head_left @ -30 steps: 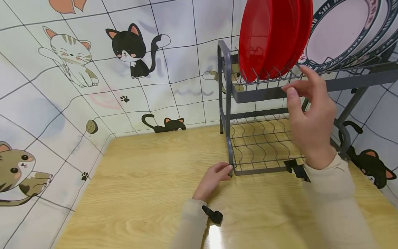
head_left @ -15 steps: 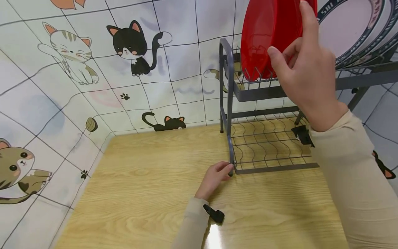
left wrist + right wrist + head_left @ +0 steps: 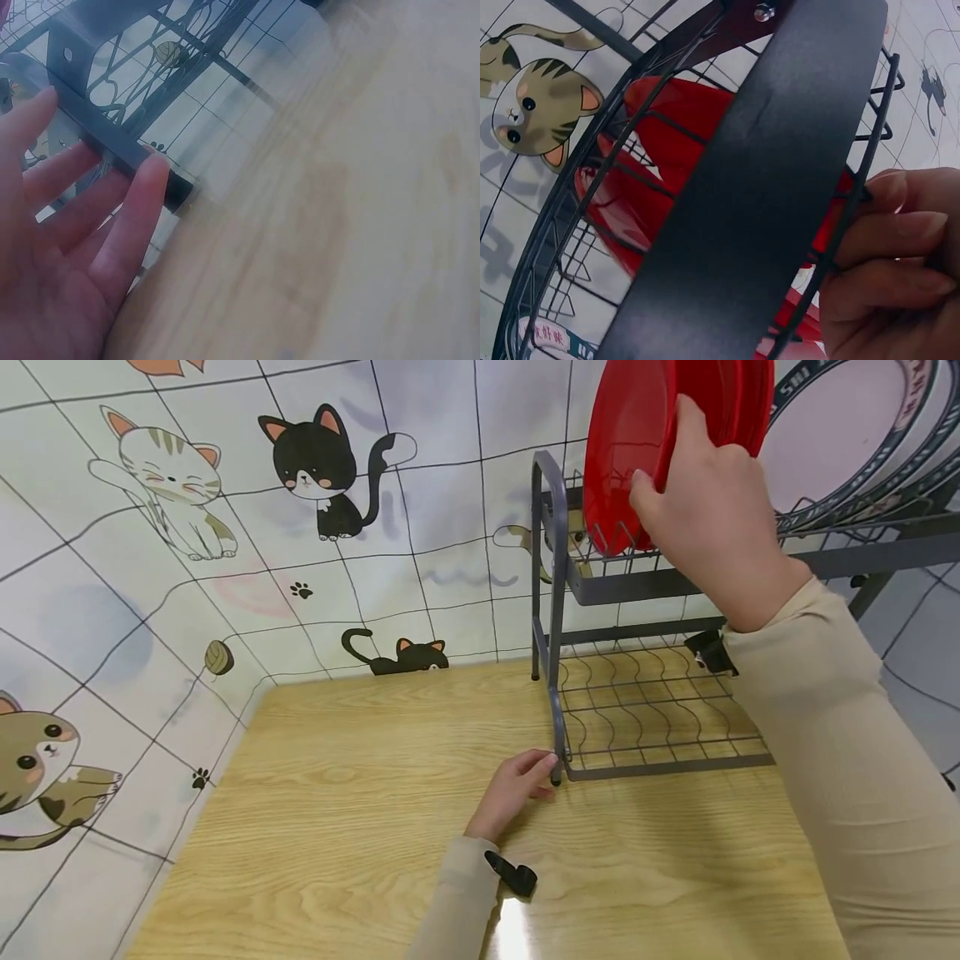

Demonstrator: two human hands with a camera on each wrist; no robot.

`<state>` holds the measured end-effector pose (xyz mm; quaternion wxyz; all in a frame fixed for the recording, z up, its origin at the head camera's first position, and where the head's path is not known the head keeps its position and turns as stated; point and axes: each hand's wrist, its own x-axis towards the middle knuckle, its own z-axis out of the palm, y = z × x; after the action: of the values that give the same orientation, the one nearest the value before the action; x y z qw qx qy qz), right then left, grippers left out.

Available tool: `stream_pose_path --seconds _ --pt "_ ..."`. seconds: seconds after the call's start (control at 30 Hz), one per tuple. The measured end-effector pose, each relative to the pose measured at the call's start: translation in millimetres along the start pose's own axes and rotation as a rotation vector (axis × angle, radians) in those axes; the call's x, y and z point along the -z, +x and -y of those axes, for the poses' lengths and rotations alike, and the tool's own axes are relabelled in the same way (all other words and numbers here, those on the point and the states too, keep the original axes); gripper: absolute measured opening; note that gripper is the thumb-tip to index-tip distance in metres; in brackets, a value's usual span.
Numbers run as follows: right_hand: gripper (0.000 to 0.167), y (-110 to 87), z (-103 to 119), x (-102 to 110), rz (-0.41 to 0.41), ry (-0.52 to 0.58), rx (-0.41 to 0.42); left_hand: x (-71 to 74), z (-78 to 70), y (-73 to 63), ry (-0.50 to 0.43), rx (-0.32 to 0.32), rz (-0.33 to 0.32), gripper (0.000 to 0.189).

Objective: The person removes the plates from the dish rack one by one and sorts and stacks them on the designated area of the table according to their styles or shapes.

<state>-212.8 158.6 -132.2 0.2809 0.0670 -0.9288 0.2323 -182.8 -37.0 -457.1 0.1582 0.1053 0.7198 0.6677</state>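
In the head view, my right hand [image 3: 720,518] is at the upper tier of a grey metal dish rack [image 3: 637,585]. It pinches the edge of the leftmost red plate [image 3: 626,435], thumb toward its face and fingers over the rim. This plate stands on edge with other red plates [image 3: 738,410] behind it. From the right wrist, the curled fingers [image 3: 900,232] show just outside the wire rail, partly hiding the red. My left hand [image 3: 513,793] holds the rack's front left leg [image 3: 112,142] near its foot, between thumb and fingers.
White plates with dark patterned rims [image 3: 840,435] stand right of the red ones. A wire lower tier [image 3: 637,710] sits close over the wooden table [image 3: 337,777]. Tiled walls with cat drawings [image 3: 315,468] rise behind and at the left.
My right hand has risen from the upper tier's front bar to the red plates, then moved left and taken the leftmost plate's edge. My left hand has stayed on the leg.
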Motion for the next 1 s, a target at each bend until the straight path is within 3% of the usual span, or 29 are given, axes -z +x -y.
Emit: stream_pose_path --seconds 0.3,0.43,0.7,1.0 --pt "0.068 7.5 -3.4 3.8 0.137 0.037 -0.089 -2.0 -0.8 2.2 0.0 -0.025 -0.002 0.027" --pt "0.069 7.2 -3.3 3.0 0.15 0.042 -0.113 -2.2 -0.3 2.5 -0.002 -0.03 0.006 0.024" --pt "0.064 0.2 0.2 -2.9 0.048 0.049 -0.093 -2.8 3.3 4.8 -0.014 -0.067 0.016 0.024" --pt "0.062 -5.8 -1.6 -6.8 -0.087 0.093 -0.084 -2.3 0.9 3.8 0.009 -0.035 0.004 0.025"
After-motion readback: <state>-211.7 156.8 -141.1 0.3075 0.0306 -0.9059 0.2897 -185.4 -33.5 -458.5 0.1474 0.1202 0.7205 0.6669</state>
